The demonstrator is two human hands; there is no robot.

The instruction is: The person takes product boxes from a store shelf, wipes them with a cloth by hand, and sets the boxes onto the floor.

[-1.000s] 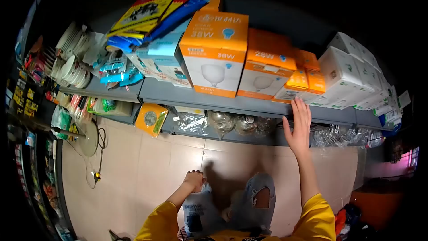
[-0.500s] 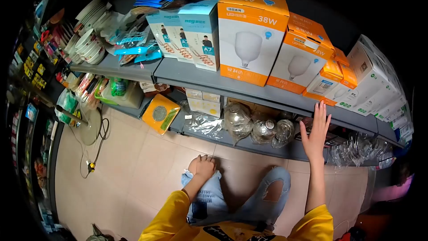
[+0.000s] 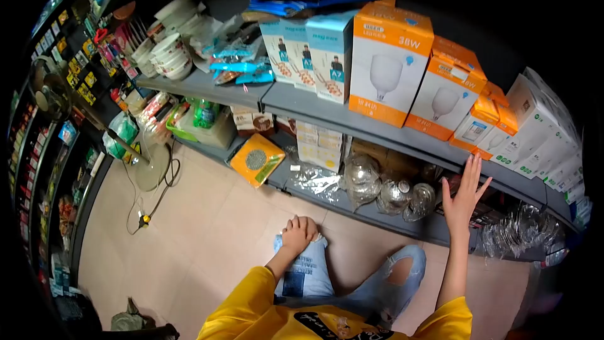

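My right hand (image 3: 462, 200) reaches to the front edge of the upper shelf (image 3: 314, 112), its fingers spread and holding nothing. Its fingertips meet the edge just below the small orange-and-white bulb boxes (image 3: 477, 127). Left of those stand a 28W bulb box (image 3: 444, 96) and a larger 38W bulb box (image 3: 389, 69), both upright. My left hand (image 3: 293, 238) lies over my bent knee with nothing in it, its fingers laid across the knee. Below the right hand, the lower shelf carries plastic-wrapped round metallic items (image 3: 394, 195).
Pale blue boxes (image 3: 328, 56) and stacked bowls (image 3: 171, 56) stand along the upper shelf. An orange square package (image 3: 257, 160) juts from the lower shelf. White boxes (image 3: 535, 132) fill the right end. A fan (image 3: 53, 91) with a round base and cable stands at left.
The view has shifted, so the shelves appear farther right and lower. My right hand stays at the shelf edge with its fingers spread, and my left hand remains on my knee.
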